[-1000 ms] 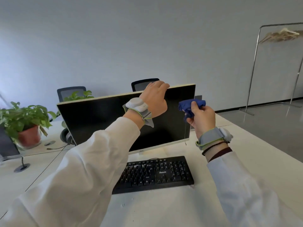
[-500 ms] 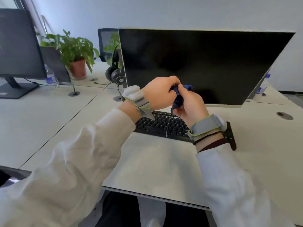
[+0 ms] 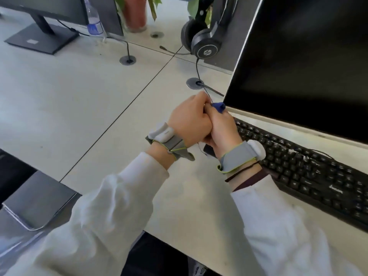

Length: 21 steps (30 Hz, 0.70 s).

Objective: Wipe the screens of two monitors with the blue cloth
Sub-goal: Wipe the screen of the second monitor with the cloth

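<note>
Your sleeves (image 3: 111, 206) are loose and white. Each wrist has a grey band (image 3: 237, 158) with a lime-green edge and a white pod (image 3: 161, 132). The right one also has a thin dark cord (image 3: 241, 173) and a maroon cuff (image 3: 252, 181).

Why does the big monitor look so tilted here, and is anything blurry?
Head view: the wide-angle lens leans the monitor and stretches the sleeves at the bottom. Head view: plant pot and water bottle at the top are smeared; the left hand, right hand and blue cloth are fairly sharp. Head view: soft even light, only a faint sheen on the screen.
</note>
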Motion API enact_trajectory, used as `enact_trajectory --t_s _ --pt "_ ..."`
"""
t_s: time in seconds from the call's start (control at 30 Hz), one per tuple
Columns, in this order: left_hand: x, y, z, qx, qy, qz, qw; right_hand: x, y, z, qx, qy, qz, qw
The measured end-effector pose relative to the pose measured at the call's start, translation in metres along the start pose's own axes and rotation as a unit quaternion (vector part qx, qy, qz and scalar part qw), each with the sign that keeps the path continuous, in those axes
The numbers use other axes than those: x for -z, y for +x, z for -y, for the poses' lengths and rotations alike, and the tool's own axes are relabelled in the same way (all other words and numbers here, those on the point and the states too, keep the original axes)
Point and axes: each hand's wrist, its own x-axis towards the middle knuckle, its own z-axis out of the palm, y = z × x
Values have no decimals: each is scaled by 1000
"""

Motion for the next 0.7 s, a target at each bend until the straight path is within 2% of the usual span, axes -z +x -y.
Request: enact_trajectory --t_s 0.2,0.4,0.57,0.7 --pt "82 3 -3 123 14 37 992 -68 -35 51 -92 -27 34 995" --pt "193 13 -30 152 60 115 980 -128 -84 132 -119 -96 46 987" --pt "263 11 -35 191 49 98 976 -168 -111 173 -100 -138 84 982" --pt "283 7 -31 207 26 73 975 -177 -117 178 -98 -135 110 980"
